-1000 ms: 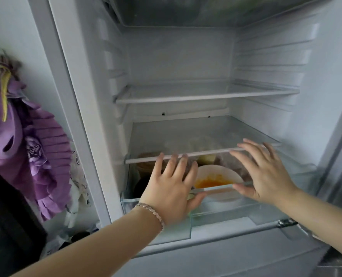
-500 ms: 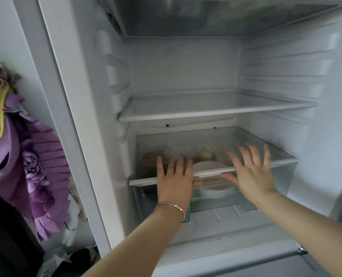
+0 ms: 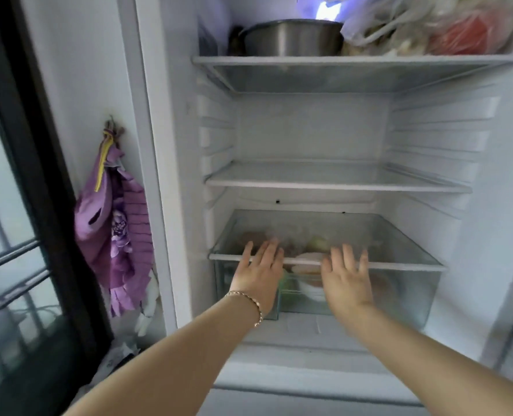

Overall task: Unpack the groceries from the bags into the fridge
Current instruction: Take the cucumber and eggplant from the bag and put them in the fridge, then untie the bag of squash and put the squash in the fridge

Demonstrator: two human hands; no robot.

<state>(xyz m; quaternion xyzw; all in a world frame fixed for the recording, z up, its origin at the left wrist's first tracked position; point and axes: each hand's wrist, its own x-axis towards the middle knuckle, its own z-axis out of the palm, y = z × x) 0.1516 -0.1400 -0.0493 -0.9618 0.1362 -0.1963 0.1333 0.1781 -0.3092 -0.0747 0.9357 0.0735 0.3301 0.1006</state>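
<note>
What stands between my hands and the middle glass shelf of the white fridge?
Nothing visible does. The middle glass shelf is open at its front, directly above the left hand and right hand, both flat against the front edge of the lower glass shelf.

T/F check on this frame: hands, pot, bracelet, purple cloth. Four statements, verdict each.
1. The left hand and right hand lie open against the crisper drawer. True.
2. The steel pot stands on the middle shelf. False: the steel pot stands on the top shelf.
3. A bracelet circles the left wrist. True.
4. The purple cloth hangs right of the fridge. False: the purple cloth hangs left of the fridge.
</note>
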